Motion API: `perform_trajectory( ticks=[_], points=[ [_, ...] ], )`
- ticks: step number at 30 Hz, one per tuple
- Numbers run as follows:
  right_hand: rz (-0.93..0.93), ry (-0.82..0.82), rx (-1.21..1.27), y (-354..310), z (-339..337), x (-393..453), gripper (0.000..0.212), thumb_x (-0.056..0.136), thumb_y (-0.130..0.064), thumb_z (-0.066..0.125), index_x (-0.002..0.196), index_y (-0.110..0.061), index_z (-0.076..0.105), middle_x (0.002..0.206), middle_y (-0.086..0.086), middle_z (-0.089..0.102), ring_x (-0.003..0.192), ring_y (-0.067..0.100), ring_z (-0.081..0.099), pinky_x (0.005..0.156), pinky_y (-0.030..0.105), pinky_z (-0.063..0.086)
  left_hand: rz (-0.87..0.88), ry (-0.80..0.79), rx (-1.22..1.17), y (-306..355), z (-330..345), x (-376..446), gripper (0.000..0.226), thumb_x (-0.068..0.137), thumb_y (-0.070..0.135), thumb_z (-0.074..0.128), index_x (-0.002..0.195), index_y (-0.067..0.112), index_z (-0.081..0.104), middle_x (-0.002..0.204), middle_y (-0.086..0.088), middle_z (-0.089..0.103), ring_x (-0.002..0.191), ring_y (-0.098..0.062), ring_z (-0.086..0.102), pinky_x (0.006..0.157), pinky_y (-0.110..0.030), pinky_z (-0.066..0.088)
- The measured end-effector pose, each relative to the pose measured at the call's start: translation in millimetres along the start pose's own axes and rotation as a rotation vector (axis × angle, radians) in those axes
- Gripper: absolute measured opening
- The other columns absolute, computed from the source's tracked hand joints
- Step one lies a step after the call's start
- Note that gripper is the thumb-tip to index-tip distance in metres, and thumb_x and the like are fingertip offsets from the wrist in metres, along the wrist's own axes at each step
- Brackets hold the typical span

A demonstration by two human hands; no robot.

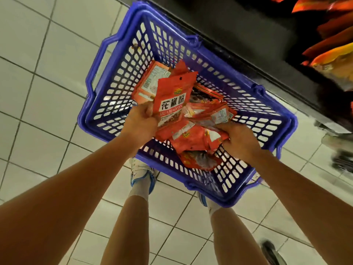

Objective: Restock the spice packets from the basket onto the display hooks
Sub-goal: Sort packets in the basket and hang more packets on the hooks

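A blue plastic basket (246, 87) stands on the tiled floor below me, holding several red spice packets (193, 139). My left hand (140, 123) grips a fanned bunch of red packets (172, 92) by their lower edges, lifted above the basket's middle; the front one shows white lettering and a hang hole at its top. My right hand (236, 138) reaches into the basket's right side and its fingers curl round more packets (219, 115) in the pile. Orange and red packets (332, 60) hang on the display at the upper right, blurred.
A black shelf base (248, 44) runs diagonally just behind the basket. My legs and white-blue shoes (142, 175) stand close against the basket's near side. A dark shoe (271, 252) shows at the bottom right. Pale floor tiles (47, 92) spread to the left.
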State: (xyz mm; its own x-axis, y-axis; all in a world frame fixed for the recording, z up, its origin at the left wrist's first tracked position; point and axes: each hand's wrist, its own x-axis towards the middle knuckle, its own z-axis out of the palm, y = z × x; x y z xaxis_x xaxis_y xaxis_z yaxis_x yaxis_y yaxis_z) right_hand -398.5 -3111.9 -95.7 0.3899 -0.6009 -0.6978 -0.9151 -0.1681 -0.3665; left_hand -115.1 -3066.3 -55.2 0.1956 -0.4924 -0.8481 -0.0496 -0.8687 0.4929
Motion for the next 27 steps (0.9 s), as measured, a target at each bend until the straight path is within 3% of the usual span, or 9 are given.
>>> perform_trajectory(
  ticks=[2, 4, 5, 7, 11, 17, 20, 22, 27],
  points=[
    [-0.029, -0.007, 0.015, -10.3, -32.5, -11.0, 0.036, 0.079, -0.01, 0.066, 0.112, -0.02, 0.077, 0.094, 0.005, 0.078, 0.086, 0.033, 0.071, 0.078, 0.028, 0.056, 0.025, 0.005, 0.008, 12.9, -1.7, -9.8, 0.028, 0.098, 0.008, 0.055, 0.095, 0.032, 0.07, 0.098, 0.014, 0.075, 0.096, -0.01, 0.072, 0.079, -0.03, 0.06],
    [-0.087, -0.015, 0.03, -23.2, -62.6, -17.0, 0.017, 0.076, 0.001, 0.07, 0.085, -0.013, 0.076, 0.064, -0.013, 0.064, 0.065, 0.025, 0.066, 0.059, 0.004, 0.039, 0.025, -0.015, 0.007, 26.1, -0.6, -20.6, 0.024, 0.099, 0.007, 0.056, 0.088, 0.025, 0.068, 0.097, 0.012, 0.075, 0.093, -0.012, 0.073, 0.074, -0.03, 0.061],
    [-0.086, -0.04, 0.041, -32.1, -77.9, -17.1, 0.014, 0.076, 0.0, 0.072, 0.074, -0.013, 0.069, 0.055, -0.015, 0.056, 0.058, 0.017, 0.061, 0.051, 0.004, 0.034, 0.018, -0.04, -0.005, 32.3, 0.3, -26.5, 0.019, 0.099, 0.005, 0.057, 0.093, 0.019, 0.068, 0.099, 0.007, 0.075, 0.091, -0.014, 0.074, 0.07, -0.031, 0.062],
    [-0.08, -0.078, 0.093, -51.8, -106.5, -15.2, 0.013, 0.076, -0.008, 0.078, 0.082, -0.012, 0.067, 0.063, -0.013, 0.061, 0.063, 0.009, 0.063, 0.052, 0.008, 0.035, -0.001, -0.125, -0.054, 47.3, 2.1, -43.1, 0.02, 0.098, 0.003, 0.058, 0.109, 0.014, 0.07, 0.105, 0.0, 0.076, 0.093, -0.019, 0.075, 0.072, -0.033, 0.063],
    [-0.09, 0.069, 0.179, -82.9, -158.1, -25.3, 0.066, 0.071, -0.022, 0.089, 0.131, -0.021, 0.061, 0.099, -0.014, 0.063, 0.088, 0.006, 0.057, 0.072, 0.009, 0.033, -0.062, -0.225, -0.191, 80.6, -6.8, -82.3, 0.028, 0.095, 0.006, 0.06, 0.121, 0.015, 0.067, 0.112, -0.009, 0.076, 0.105, -0.034, 0.072, 0.094, -0.054, 0.056],
    [-0.008, 0.32, 0.438, -128.5, -226.6, -87.9, 0.058, 0.066, -0.03, 0.093, 0.112, -0.03, 0.057, 0.097, -0.02, 0.061, 0.08, -0.012, 0.059, 0.069, 0.005, 0.039, -0.007, -0.318, -0.395, 137.4, -46.4, -156.6, 0.036, 0.097, 0.004, 0.052, 0.13, 0.014, 0.062, 0.119, -0.011, 0.074, 0.11, -0.034, 0.071, 0.089, -0.048, 0.057],
    [0.0, 0.362, 0.941, -168.0, -260.7, -134.8, 0.058, 0.072, -0.005, 0.088, 0.118, -0.019, 0.057, 0.106, 0.004, 0.066, 0.085, 0.005, 0.068, 0.072, 0.032, 0.056, 0.05, -0.356, -0.469, 170.7, -68.7, -212.7, 0.048, 0.088, 0.007, 0.058, 0.135, 0.008, 0.059, 0.127, -0.016, 0.07, 0.119, -0.038, 0.065, 0.099, -0.052, 0.052],
    [-0.001, 0.367, 1.238, -199.1, -282.9, -167.7, 0.066, 0.068, -0.004, 0.084, 0.126, -0.011, 0.054, 0.101, 0.004, 0.067, 0.085, 0.013, 0.069, 0.07, 0.038, 0.057, 0.095, -0.376, -0.504, 190.8, -81.7, -255.5, 0.055, 0.083, 0.009, 0.062, 0.137, 0.004, 0.056, 0.129, -0.021, 0.067, 0.119, -0.041, 0.064, 0.101, -0.054, 0.051],
    [-0.06, 0.455, 1.317, -266.5, -350.2, -253.0, 0.033, 0.069, -0.007, 0.078, 0.097, -0.022, 0.071, 0.096, 0.007, 0.077, 0.091, 0.034, 0.075, 0.076, 0.053, 0.06, 0.183, -0.427, -0.559, 235.1, -116.9, -364.8, 0.029, 0.086, 0.001, 0.064, 0.111, 0.008, 0.075, 0.119, -0.018, 0.073, 0.11, -0.035, 0.071, 0.088, -0.044, 0.06]
  ],
)
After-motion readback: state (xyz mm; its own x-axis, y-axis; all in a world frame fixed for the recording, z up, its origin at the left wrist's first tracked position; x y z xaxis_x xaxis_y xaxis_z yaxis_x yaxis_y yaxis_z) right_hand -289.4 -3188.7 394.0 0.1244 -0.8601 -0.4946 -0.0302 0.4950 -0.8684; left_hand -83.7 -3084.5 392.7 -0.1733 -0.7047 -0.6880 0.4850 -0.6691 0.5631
